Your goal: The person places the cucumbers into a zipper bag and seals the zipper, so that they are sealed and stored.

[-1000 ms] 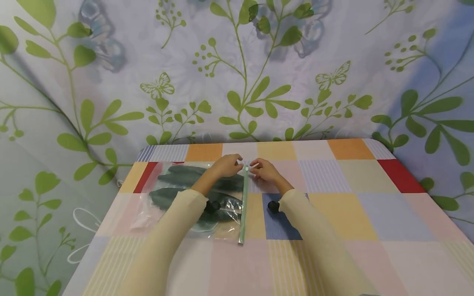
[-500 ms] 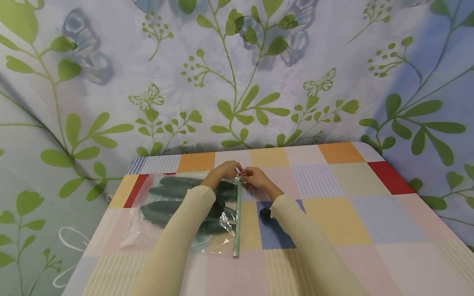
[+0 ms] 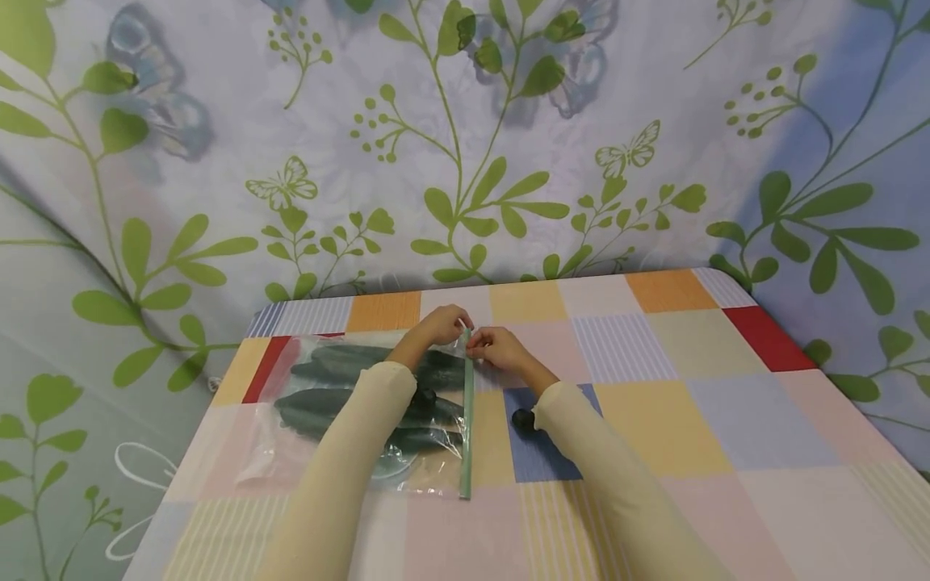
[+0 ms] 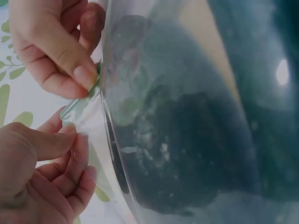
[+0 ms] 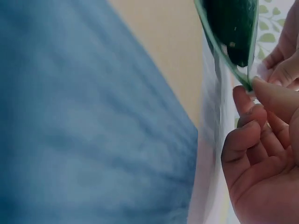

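Note:
A clear zip bag (image 3: 257, 464) lies flat on the table, its green zip strip (image 3: 467, 444) along the right side. Inside are several long dark green vegetables (image 3: 312, 410) that look like cucumbers. At the strip's far end, my left hand (image 3: 441, 324) pinches the bag's corner between thumb and fingers. From the other side my right hand (image 3: 501, 349) pinches the strip's end with thumb and index finger. The right wrist view shows the bag's mouth parted beside a glossy cucumber (image 5: 233, 28). The left wrist view has both hands close together on the green edge (image 4: 74, 108).
A patchwork tablecloth (image 3: 763, 420) covers the table. Behind it hangs a cloth with leaf and butterfly prints (image 3: 508, 161). The left forearm lies across the bag, hiding some of the vegetables. A black round device (image 3: 523, 420) sits at the right wrist.
My right hand has moved left from beside the bag to the zip strip's far end, meeting my left hand there. The head view has shifted slightly; the bag stays in place.

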Motion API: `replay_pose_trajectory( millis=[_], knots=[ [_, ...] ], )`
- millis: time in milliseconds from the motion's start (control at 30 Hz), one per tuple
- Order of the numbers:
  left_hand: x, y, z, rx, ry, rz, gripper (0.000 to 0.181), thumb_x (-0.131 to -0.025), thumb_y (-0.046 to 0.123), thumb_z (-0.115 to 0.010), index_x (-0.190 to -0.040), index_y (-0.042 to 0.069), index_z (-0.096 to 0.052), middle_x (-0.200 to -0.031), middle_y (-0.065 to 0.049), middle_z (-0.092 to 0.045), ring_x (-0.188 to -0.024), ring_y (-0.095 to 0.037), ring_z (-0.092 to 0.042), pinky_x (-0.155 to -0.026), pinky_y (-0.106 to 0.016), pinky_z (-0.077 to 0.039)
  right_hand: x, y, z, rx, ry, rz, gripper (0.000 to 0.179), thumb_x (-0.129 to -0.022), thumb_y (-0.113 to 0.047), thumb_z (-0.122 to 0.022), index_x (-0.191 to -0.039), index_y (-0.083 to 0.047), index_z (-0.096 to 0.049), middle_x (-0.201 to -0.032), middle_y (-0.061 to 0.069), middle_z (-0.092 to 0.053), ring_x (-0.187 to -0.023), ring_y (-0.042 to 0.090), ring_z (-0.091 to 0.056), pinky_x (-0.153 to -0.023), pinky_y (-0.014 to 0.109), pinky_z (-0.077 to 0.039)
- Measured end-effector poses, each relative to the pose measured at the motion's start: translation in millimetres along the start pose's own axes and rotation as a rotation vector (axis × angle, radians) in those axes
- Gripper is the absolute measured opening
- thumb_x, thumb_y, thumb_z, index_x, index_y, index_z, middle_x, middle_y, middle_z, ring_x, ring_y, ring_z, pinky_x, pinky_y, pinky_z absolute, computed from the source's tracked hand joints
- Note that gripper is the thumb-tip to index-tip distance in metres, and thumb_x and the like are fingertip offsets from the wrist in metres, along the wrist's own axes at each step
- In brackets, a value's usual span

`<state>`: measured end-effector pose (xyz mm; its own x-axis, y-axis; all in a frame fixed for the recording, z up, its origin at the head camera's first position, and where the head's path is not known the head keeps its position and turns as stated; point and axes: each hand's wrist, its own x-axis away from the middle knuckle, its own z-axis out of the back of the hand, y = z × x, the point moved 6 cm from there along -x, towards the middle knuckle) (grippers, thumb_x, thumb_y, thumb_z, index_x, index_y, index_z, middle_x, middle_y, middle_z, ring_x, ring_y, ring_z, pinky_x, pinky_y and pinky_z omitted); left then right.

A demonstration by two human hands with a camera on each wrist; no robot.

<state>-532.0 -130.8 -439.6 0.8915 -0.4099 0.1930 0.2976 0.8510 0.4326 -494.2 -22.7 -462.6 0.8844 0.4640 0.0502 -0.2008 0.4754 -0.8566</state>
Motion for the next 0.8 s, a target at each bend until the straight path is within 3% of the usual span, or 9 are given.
replay_pose_trajectory(
  millis=[67,200,300,400,533,633,700,767,800],
  knots=[
    [-15.5,-17.6,-6.8,0.012,0.06,-0.102,0.035,-0.08,-0.001,-0.042,-0.1,0.013,-0.068,-0.1,-0.007,-0.065,-0.074,-0.016,-0.055,-0.063,-0.028,-0.043,2.9,1,-3,-0.016,-0.026,-0.005,0.011,-0.084,-0.013,-0.063,-0.091,-0.005,-0.064,-0.078,0.005,-0.065,-0.054,0.011,-0.048,-0.05,0.024,-0.041],
    [-46.0,-50.2,-24.1,0.004,0.087,-0.134,0.034,-0.084,0.003,-0.041,-0.102,0.016,-0.067,-0.105,-0.004,-0.065,-0.064,-0.016,-0.046,-0.061,-0.028,-0.038,7.9,1,-6,-0.068,-0.05,-0.007,0.011,-0.083,-0.012,-0.063,-0.091,-0.004,-0.064,-0.078,0.005,-0.064,-0.054,0.012,-0.047,-0.05,0.024,-0.04],
    [-51.3,-55.5,-28.1,-0.027,0.072,-0.091,0.035,-0.085,0.004,-0.041,-0.105,0.017,-0.067,-0.109,-0.004,-0.064,-0.07,-0.018,-0.05,-0.066,-0.03,-0.041,11.8,1,-9,-0.111,-0.058,-0.012,0.011,-0.083,-0.009,-0.063,-0.091,-0.002,-0.063,-0.076,0.004,-0.063,-0.052,0.012,-0.045,-0.049,0.023,-0.038],
    [-61.8,-65.3,-29.9,-0.024,0.141,-0.174,0.038,-0.076,0.002,-0.042,-0.094,0.023,-0.068,-0.096,0.001,-0.066,-0.066,-0.012,-0.049,-0.059,-0.025,-0.039,14.6,2,-10,-0.156,-0.073,-0.019,0.011,-0.082,-0.006,-0.063,-0.091,0.001,-0.062,-0.073,0.003,-0.062,-0.05,0.011,-0.043,-0.046,0.023,-0.036],
    [-69.3,-72.6,-31.8,-0.035,0.173,-0.19,0.038,-0.074,0.003,-0.042,-0.092,0.025,-0.068,-0.094,-0.001,-0.066,-0.061,-0.011,-0.048,-0.054,-0.024,-0.037,17.2,3,-13,-0.173,-0.091,-0.027,0.013,-0.082,-0.006,-0.063,-0.093,0.001,-0.062,-0.072,0.001,-0.061,-0.047,0.01,-0.041,-0.043,0.023,-0.033],
    [-55.7,-59.4,-23.4,-0.037,0.115,-0.11,0.039,-0.079,0.001,-0.042,-0.102,0.019,-0.067,-0.105,-0.005,-0.065,-0.064,-0.017,-0.051,-0.057,-0.028,-0.041,18.8,3,-14,-0.145,-0.088,-0.031,0.013,-0.083,-0.009,-0.063,-0.093,-0.001,-0.063,-0.071,0.001,-0.061,-0.044,0.01,-0.039,-0.041,0.023,-0.032],
    [-47.6,-50.7,-18.4,-0.005,0.123,-0.137,0.039,-0.077,0.0,-0.042,-0.102,0.017,-0.067,-0.1,-0.006,-0.066,-0.061,-0.015,-0.05,-0.054,-0.027,-0.039,20.6,3,-14,-0.138,-0.086,-0.034,0.013,-0.083,-0.01,-0.064,-0.093,-0.002,-0.062,-0.07,0.003,-0.061,-0.043,0.01,-0.039,-0.041,0.023,-0.031],
    [-27.5,-31.2,-7.1,0.007,0.072,-0.079,0.039,-0.079,-0.001,-0.043,-0.104,0.017,-0.067,-0.102,-0.004,-0.065,-0.064,-0.016,-0.051,-0.058,-0.028,-0.042,22.3,2,-14,-0.132,-0.083,-0.03,0.014,-0.082,-0.01,-0.064,-0.092,-0.001,-0.062,-0.068,0.004,-0.06,-0.043,0.01,-0.04,-0.041,0.023,-0.032],
    [-25.8,-28.0,-6.2,0.023,0.066,-0.074,0.038,-0.08,-0.001,-0.043,-0.103,0.018,-0.067,-0.099,-0.003,-0.065,-0.064,-0.016,-0.051,-0.058,-0.028,-0.041,23.4,1,-14,-0.135,-0.084,-0.031,0.014,-0.082,-0.01,-0.064,-0.092,-0.001,-0.062,-0.068,0.004,-0.06,-0.043,0.01,-0.04,-0.041,0.023,-0.032]
  ],
)
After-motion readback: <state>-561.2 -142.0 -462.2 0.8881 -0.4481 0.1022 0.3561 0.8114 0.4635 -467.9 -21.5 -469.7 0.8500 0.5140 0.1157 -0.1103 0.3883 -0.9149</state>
